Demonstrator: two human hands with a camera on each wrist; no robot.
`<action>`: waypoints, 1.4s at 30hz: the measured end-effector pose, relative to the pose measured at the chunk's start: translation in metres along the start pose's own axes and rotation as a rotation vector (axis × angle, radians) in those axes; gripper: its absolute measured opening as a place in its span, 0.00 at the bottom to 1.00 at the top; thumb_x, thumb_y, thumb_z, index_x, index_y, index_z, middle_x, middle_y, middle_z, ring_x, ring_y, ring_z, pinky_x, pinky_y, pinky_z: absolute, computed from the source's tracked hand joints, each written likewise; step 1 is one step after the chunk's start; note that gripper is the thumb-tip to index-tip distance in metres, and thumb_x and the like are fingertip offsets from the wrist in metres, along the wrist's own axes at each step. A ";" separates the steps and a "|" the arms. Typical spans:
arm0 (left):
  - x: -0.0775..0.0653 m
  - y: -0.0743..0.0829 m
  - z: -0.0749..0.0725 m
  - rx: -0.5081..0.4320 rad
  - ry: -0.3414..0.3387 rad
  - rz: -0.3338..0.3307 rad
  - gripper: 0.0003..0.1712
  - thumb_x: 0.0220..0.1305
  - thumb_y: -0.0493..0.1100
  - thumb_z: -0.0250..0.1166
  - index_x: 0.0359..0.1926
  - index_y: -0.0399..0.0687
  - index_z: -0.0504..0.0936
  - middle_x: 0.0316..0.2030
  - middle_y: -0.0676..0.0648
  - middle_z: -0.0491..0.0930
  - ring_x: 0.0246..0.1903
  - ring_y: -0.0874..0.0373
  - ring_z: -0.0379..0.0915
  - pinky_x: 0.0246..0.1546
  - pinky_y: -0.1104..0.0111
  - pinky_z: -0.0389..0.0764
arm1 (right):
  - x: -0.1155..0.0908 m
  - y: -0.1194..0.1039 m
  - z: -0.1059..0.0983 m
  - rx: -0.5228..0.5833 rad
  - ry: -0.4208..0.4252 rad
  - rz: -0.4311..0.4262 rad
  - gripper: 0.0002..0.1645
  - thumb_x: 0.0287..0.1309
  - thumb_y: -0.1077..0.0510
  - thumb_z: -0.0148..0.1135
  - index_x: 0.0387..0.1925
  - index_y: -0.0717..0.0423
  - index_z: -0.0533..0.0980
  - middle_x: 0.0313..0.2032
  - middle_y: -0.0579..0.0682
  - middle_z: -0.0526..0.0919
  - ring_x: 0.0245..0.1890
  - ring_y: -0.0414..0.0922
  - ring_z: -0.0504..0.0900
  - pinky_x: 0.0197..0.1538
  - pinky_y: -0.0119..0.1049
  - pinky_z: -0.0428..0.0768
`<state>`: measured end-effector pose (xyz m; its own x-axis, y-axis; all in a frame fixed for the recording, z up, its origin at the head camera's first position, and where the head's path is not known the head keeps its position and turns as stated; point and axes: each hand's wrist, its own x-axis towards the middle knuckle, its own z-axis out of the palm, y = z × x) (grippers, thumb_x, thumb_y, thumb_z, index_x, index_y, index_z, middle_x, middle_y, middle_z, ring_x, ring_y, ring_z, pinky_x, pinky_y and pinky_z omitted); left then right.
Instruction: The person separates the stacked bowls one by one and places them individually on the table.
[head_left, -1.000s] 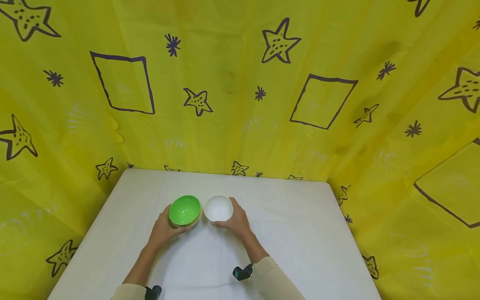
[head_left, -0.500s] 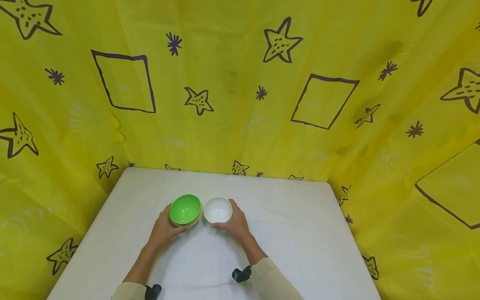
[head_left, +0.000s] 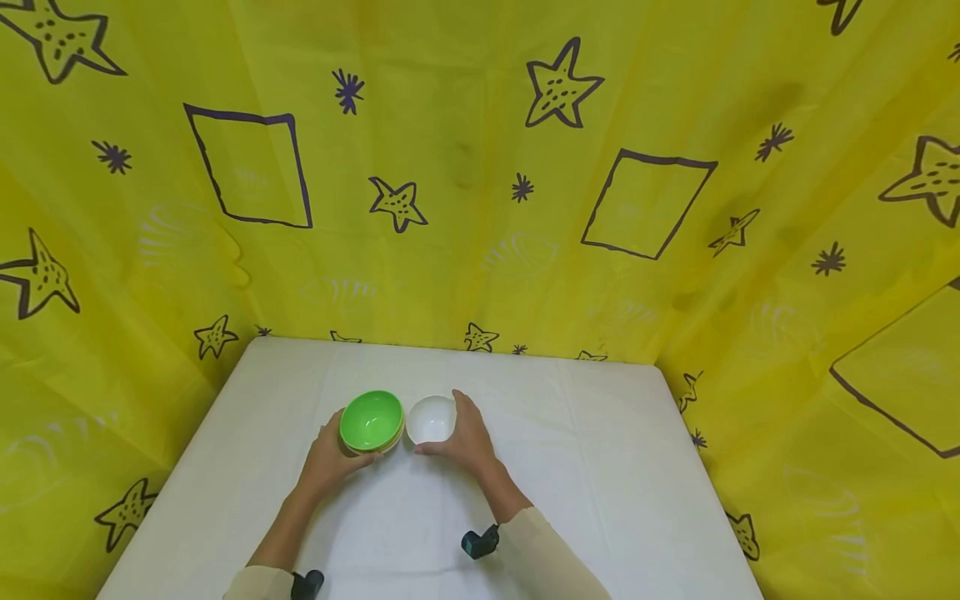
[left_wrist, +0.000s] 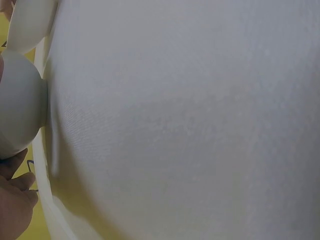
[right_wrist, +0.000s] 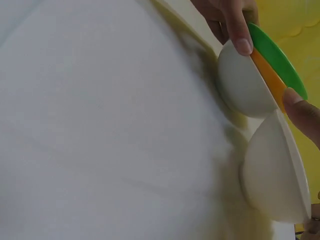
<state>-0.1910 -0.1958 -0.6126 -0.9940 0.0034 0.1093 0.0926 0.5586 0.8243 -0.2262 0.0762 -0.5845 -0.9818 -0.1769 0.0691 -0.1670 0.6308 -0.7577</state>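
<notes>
In the head view my left hand [head_left: 330, 460] grips a stack of nested bowls by its side. A green bowl [head_left: 371, 421] is on top, an orange bowl [right_wrist: 270, 77] shows as a thin band beneath it, and a white bowl [right_wrist: 245, 82] is outermost. My right hand [head_left: 468, 437] spans a separate white bowl [head_left: 430, 419], its thumb at the near rim and its fingers at the far rim, hiding the bowl's right edge. This bowl sits upright close beside the stack. The left wrist view shows the stack's white underside [left_wrist: 20, 105] low over the cloth.
A white cloth covers the table [head_left: 600, 483]. Yellow curtains [head_left: 450, 275] printed with stars and frames hang behind it and along both sides. A small black camera [head_left: 480, 542] is worn at the right wrist, another black camera [head_left: 306, 583] at the left.
The separate white bowl has shifted slightly left, and my right hand has come further over its right rim. My left hand and the stack have hardly moved.
</notes>
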 end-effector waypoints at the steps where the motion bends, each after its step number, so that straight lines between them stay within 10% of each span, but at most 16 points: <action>1: 0.000 0.000 0.000 0.003 0.000 0.001 0.63 0.46 0.50 0.87 0.75 0.29 0.61 0.68 0.27 0.71 0.70 0.28 0.64 0.75 0.33 0.46 | 0.002 -0.003 0.000 -0.007 0.001 -0.004 0.76 0.35 0.38 0.90 0.78 0.65 0.59 0.74 0.64 0.66 0.71 0.61 0.69 0.69 0.59 0.73; 20: -0.002 -0.001 -0.001 -0.011 0.004 0.068 0.57 0.48 0.46 0.86 0.72 0.32 0.65 0.63 0.31 0.77 0.65 0.31 0.70 0.65 0.33 0.68 | 0.018 -0.067 0.025 -0.115 -0.123 -0.173 0.72 0.40 0.36 0.88 0.79 0.60 0.60 0.74 0.55 0.69 0.72 0.51 0.70 0.71 0.48 0.73; 42: -0.003 -0.005 -0.001 -0.009 0.026 0.113 0.56 0.48 0.43 0.85 0.72 0.27 0.65 0.63 0.26 0.75 0.66 0.26 0.68 0.65 0.32 0.68 | 0.024 -0.073 0.038 -0.197 -0.193 -0.231 0.60 0.35 0.39 0.91 0.68 0.54 0.71 0.57 0.48 0.81 0.56 0.44 0.79 0.56 0.37 0.81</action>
<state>-0.1882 -0.1995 -0.6160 -0.9753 0.0449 0.2162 0.2050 0.5480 0.8110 -0.2346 -0.0023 -0.5522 -0.8842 -0.4593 0.0857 -0.4150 0.6879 -0.5955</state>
